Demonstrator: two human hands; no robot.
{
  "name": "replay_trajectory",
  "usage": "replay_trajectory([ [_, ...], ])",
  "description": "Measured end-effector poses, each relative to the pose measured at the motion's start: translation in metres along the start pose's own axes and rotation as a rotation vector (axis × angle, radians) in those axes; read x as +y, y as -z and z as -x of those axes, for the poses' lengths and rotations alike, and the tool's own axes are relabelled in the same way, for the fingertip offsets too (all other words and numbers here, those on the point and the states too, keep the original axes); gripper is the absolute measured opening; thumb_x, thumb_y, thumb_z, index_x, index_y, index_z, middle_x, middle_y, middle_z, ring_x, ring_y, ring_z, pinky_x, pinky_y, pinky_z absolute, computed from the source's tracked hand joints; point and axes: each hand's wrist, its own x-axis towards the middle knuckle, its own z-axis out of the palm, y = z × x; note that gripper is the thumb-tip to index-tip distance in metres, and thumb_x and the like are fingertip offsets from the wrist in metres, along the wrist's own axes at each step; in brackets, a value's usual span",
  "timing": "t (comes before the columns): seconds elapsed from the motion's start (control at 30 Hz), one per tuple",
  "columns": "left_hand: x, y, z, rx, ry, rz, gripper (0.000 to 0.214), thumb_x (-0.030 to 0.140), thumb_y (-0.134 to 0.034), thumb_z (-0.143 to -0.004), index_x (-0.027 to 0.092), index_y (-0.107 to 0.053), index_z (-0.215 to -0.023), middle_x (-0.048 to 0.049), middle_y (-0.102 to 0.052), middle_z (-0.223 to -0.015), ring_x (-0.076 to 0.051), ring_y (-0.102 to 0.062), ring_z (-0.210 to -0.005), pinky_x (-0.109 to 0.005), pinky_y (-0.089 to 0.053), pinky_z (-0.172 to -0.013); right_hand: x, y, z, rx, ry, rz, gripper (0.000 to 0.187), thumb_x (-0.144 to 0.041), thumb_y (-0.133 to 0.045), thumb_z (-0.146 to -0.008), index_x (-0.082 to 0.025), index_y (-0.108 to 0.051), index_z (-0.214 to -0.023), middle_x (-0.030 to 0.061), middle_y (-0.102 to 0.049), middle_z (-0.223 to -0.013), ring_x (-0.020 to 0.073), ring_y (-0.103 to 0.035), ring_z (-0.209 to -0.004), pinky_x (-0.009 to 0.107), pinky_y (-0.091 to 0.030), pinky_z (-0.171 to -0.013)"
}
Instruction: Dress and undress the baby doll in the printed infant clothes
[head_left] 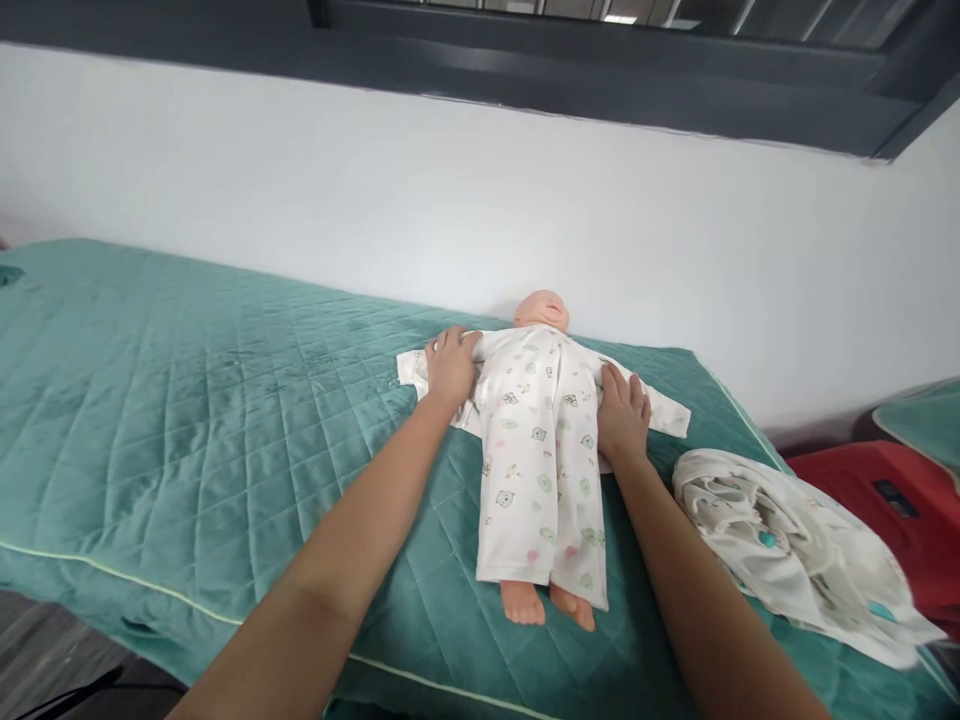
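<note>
A baby doll [541, 308] lies on its back on the green quilted bed, head toward the wall and bare feet toward me. It wears a white long-sleeved top [667, 413] with the sleeves spread out. White trousers [525, 450] printed with small animals and leaves cover its front from the upper chest to the ankles. My left hand [450, 366] rests over the sleeve on the left, thumb apart, beside the trousers' top edge. Against the doll's other side lies my right hand [625, 412], fingers spread over the sleeve; its thumb is hidden.
A crumpled white printed cloth [795, 550] lies on the bed at the right. Beyond it are a red plastic object [870, 500] and a green padded piece [926, 420]. A white wall [300, 190] runs behind the bed [187, 420], below a dark window frame [525, 75].
</note>
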Motion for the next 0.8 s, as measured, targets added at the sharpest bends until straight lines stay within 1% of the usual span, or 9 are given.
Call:
replay_trajectory([
  [0.13,0.004,0.000,0.004,0.007,-0.062,-0.030,0.051,0.015,-0.042,-0.096,0.034,-0.058,-0.140,-0.0056,-0.048,-0.156,-0.027,-0.040,-0.143,-0.050,-0.028,-0.120,0.000,-0.003,-0.005,0.033,0.000,0.048,0.064,-0.027,-0.027,-0.099,-0.022,-0.027,-0.162,-0.0017,-0.028,-0.170,0.0359,-0.016,-0.157,0.059,-0.019,-0.125],
  [0.3,0.005,0.000,0.005,-0.035,-0.090,-0.057,0.054,0.017,-0.045,-0.094,0.034,-0.052,-0.145,-0.0074,-0.050,-0.153,-0.029,-0.038,-0.144,-0.057,-0.020,-0.123,-0.004,-0.003,-0.017,0.068,0.076,0.096,0.062,-0.033,-0.029,-0.100,-0.023,-0.028,-0.161,0.0049,-0.041,-0.164,0.0370,-0.024,-0.153,0.063,-0.018,-0.123],
  [0.37,0.005,-0.001,0.005,-0.039,-0.071,-0.069,0.054,0.020,-0.046,-0.095,0.034,-0.050,-0.147,-0.0083,-0.051,-0.152,-0.030,-0.039,-0.144,-0.058,-0.020,-0.124,-0.006,-0.004,-0.023,0.079,0.093,0.091,0.060,-0.034,-0.030,-0.100,-0.023,-0.032,-0.159,0.0074,-0.046,-0.160,0.0368,-0.030,-0.149,0.064,-0.017,-0.122],
  [0.47,0.005,-0.002,0.003,-0.040,-0.005,-0.070,0.050,0.027,-0.048,-0.096,0.034,-0.051,-0.145,-0.0082,-0.055,-0.148,-0.030,-0.042,-0.141,-0.056,-0.021,-0.124,-0.006,-0.006,-0.031,0.101,0.083,0.085,0.056,-0.033,-0.031,-0.100,-0.022,-0.039,-0.154,0.0105,-0.051,-0.155,0.0368,-0.038,-0.142,0.063,-0.020,-0.120],
  [0.6,0.001,-0.001,0.000,-0.059,0.074,-0.080,0.050,0.035,-0.055,-0.092,0.037,-0.054,-0.142,-0.0082,-0.058,-0.142,-0.031,-0.045,-0.137,-0.056,-0.023,-0.123,-0.001,-0.009,-0.040,0.108,0.068,0.084,0.051,-0.031,-0.031,-0.100,-0.024,-0.046,-0.148,0.0103,-0.055,-0.150,0.0354,-0.044,-0.136,0.058,-0.024,-0.119],
  [0.7,-0.005,0.002,-0.001,-0.075,0.097,-0.084,0.053,0.037,-0.059,-0.089,0.041,-0.054,-0.142,-0.0075,-0.059,-0.140,-0.032,-0.044,-0.138,-0.058,-0.021,-0.123,0.004,-0.010,-0.045,0.121,0.041,0.069,0.047,-0.029,-0.033,-0.098,-0.024,-0.054,-0.140,0.0106,-0.061,-0.140,0.0347,-0.048,-0.131,0.055,-0.027,-0.116],
  [0.8,-0.009,0.004,0.001,-0.086,0.111,-0.073,0.054,0.036,-0.060,-0.089,0.044,-0.053,-0.142,-0.0059,-0.058,-0.142,-0.031,-0.044,-0.139,-0.060,-0.017,-0.124,0.009,-0.011,-0.049,0.145,0.027,0.045,0.044,-0.035,-0.038,-0.096,-0.025,-0.059,-0.133,0.0110,-0.064,-0.135,0.0350,-0.051,-0.128,0.055,-0.028,-0.114],
])
